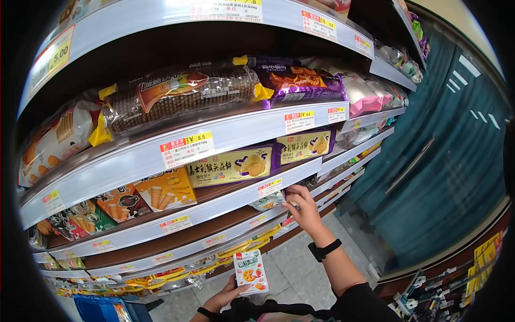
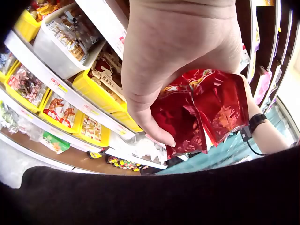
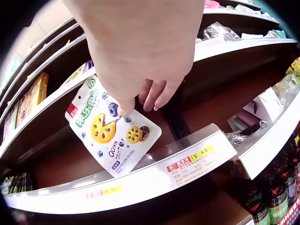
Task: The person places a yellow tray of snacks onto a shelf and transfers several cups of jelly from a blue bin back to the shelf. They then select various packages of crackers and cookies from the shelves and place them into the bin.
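Low in the head view, my left hand (image 1: 227,296) holds a white snack pouch (image 1: 250,271) with cookies and strawberries printed on it. The left wrist view shows the shiny red back of this strawberry cookie pouch (image 2: 220,105), thumb along its side. My right hand (image 1: 303,208) reaches to a lower shelf and pinches a second white pouch (image 1: 268,202). In the right wrist view, this blueberry cookie pouch (image 3: 108,131) leans over the shelf's front lip, with the thumb on its printed front and the other fingers partly hidden behind the palm.
Boxes of biscuits (image 1: 230,167) fill the shelf above, with long packs of round biscuits (image 1: 182,91) higher up. Price labels line the shelf edges (image 1: 129,163). A teal curtain (image 1: 429,145) hangs at the right. A blue bin (image 1: 102,308) stands at the lower left.
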Demonstrator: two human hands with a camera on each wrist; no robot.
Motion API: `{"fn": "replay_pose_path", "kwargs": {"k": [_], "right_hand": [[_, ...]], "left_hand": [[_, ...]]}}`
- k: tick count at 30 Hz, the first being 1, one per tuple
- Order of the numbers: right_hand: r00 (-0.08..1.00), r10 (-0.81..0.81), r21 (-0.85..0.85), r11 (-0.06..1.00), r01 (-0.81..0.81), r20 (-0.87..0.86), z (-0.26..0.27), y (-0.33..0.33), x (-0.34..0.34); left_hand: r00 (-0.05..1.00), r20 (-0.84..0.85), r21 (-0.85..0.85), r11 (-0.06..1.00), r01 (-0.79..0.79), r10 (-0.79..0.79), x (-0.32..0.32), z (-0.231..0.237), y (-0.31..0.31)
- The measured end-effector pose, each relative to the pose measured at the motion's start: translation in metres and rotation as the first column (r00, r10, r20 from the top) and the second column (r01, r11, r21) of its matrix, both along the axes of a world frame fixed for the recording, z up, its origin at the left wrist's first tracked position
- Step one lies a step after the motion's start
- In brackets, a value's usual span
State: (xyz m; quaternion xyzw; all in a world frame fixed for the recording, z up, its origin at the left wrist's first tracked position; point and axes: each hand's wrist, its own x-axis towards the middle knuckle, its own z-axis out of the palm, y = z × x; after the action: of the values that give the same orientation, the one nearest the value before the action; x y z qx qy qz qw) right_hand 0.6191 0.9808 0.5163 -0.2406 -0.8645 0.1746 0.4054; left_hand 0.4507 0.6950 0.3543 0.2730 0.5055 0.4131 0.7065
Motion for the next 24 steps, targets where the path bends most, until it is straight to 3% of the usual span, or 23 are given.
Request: {"fn": "replay_pose_path", "kwargs": {"k": [3,5,8,9,11,12,14,15,17,18,24], "right_hand": [[0.999,-0.046,0.127,0.991,0.046,-0.003,0.006,-0.019,0.003],[0.998,-0.065,0.072,0.995,0.063,0.025,0.007,-0.030,0.011],[0.981,-0.194,0.242,0.953,0.184,0.019,0.009,-0.046,0.028],[0.978,-0.207,0.202,0.958,0.201,0.005,0.011,-0.055,0.033],[0.985,-0.175,-0.044,0.984,0.175,0.008,-0.003,-0.069,0.053],[0.982,-0.189,-0.055,0.980,0.190,0.022,-0.013,-0.078,0.063],[0.958,-0.287,-0.481,0.836,0.263,0.024,-0.038,-0.100,0.084],[0.953,-0.300,-0.491,0.825,0.280,0.039,-0.050,-0.110,0.092],[0.937,-0.348,-0.675,0.694,0.250,-0.010,-0.070,-0.131,0.109],[0.920,-0.384,-0.689,0.647,0.328,0.078,-0.072,-0.143,0.116],[0.862,-0.487,-0.790,0.469,0.394,0.141,-0.082,-0.220,0.144]], "left_hand": [[1.000,-0.003,0.009,1.000,0.021,-0.020,-0.003,-0.002,0.002],[0.999,-0.010,0.012,0.999,0.037,-0.036,-0.004,0.003,0.004],[0.996,-0.006,0.006,0.996,0.084,-0.084,-0.006,0.002,0.010],[0.994,0.000,-0.003,0.994,0.113,-0.113,-0.005,-0.003,0.012],[0.989,-0.008,0.000,0.989,0.146,-0.146,-0.004,-0.016,0.016],[0.986,-0.015,0.005,0.986,0.168,-0.167,-0.003,-0.019,0.018],[0.977,-0.025,0.012,0.977,0.211,-0.211,-0.001,-0.021,0.022],[0.972,-0.053,0.029,0.973,0.231,-0.229,0.001,-0.027,0.022],[0.969,-0.043,0.049,0.968,0.245,-0.243,0.007,-0.030,0.023],[0.970,-0.054,0.059,0.969,0.241,-0.238,0.010,-0.032,0.022],[0.979,-0.034,0.069,0.977,0.202,-0.200,0.032,-0.039,-0.001]]}}
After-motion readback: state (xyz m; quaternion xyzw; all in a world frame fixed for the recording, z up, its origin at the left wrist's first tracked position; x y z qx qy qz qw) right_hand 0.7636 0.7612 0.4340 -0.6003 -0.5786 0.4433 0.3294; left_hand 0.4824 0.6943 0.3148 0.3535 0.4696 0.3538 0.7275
